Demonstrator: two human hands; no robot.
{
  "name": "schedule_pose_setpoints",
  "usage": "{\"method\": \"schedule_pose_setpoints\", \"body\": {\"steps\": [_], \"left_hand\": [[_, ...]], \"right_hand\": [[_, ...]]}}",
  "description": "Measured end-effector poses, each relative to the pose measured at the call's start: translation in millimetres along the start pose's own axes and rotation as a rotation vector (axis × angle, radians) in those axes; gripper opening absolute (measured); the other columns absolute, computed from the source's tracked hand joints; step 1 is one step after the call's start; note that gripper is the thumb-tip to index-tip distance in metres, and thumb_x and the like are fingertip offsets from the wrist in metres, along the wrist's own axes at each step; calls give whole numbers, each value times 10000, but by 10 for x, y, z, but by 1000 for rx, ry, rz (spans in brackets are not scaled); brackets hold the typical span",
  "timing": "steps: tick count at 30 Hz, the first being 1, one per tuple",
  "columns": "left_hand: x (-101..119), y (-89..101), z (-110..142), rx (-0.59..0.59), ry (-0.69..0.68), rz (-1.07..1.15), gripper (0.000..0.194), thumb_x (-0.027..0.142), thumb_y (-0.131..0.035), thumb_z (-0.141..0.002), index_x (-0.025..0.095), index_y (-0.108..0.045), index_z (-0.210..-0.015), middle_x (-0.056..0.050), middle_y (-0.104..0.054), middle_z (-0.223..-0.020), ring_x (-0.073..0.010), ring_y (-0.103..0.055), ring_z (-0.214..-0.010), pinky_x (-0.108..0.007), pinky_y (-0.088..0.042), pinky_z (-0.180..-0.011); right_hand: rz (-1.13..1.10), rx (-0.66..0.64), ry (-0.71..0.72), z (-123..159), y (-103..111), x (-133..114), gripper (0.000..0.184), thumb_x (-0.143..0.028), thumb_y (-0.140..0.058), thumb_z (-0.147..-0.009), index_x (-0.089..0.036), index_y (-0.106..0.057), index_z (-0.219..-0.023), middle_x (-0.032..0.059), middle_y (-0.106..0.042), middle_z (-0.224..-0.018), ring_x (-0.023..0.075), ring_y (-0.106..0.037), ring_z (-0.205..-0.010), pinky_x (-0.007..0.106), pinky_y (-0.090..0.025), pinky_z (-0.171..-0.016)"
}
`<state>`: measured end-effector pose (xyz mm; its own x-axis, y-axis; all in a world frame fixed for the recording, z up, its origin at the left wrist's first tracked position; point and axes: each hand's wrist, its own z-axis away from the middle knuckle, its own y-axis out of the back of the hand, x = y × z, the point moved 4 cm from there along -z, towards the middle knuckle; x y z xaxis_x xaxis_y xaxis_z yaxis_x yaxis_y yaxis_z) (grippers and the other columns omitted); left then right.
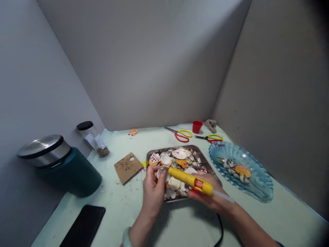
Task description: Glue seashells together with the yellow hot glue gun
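In the head view my right hand [205, 195] grips a yellow glue gun [185, 176] with a clear glue stick [223, 196] jutting from its rear end. The gun's nozzle points left, to the fingertips of my left hand [154, 187]. Those fingers pinch a small whitish shell [160, 174], partly hidden by the thumb and the nozzle. Both hands are over the near left part of a metal tray [218, 183] heaped with many shells [181, 153]. I cannot tell whether the nozzle touches the shell.
On the right lies a blue scalloped dish [259, 175] with shells. Behind the tray are scissors [181, 133], pliers [209, 138] and a red cup [197, 127]. To the left are a brown board [128, 167], a jar [94, 139], a teal bottle [72, 175] and a black phone [83, 226]. A black cord [221, 228] trails in front.
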<state>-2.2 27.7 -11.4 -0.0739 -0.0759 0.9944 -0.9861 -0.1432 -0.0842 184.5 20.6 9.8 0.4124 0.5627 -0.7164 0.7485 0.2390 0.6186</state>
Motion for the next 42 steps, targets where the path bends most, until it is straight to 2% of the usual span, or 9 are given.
{"method": "schedule_pose_setpoints", "body": {"steps": [14,28,42], "left_hand": [[11,-1,3,10,1,10,336,502,-636,-836,207,-493,-907,81,-519,-485,-96,-437,-404,-182,-345,-406],[5,54,22,156,-28,44,335,476,-658,-834,212,-484,-948,85,-548,-530,-106,-509,-446,-187,-412,-438],[6,65,24,175,-23,64,341,484,-659,-833,219,-477,-946,90,-541,-545,-100,-511,-448,-182,-423,-436]], "right_hand": [[-7,-12,-32,7,-9,7,354,-503,-529,-928,-202,-520,-742,-1,-550,-662,143,-477,-575,280,-353,-534],[19,11,-55,10,0,22,362,-514,-599,-882,-212,-508,-703,-15,-550,-630,135,-472,-549,273,-337,-523],[5,-32,-48,-8,-1,-5,333,-495,-609,-875,-232,-487,-712,-15,-525,-638,149,-468,-543,283,-331,-517]]}}
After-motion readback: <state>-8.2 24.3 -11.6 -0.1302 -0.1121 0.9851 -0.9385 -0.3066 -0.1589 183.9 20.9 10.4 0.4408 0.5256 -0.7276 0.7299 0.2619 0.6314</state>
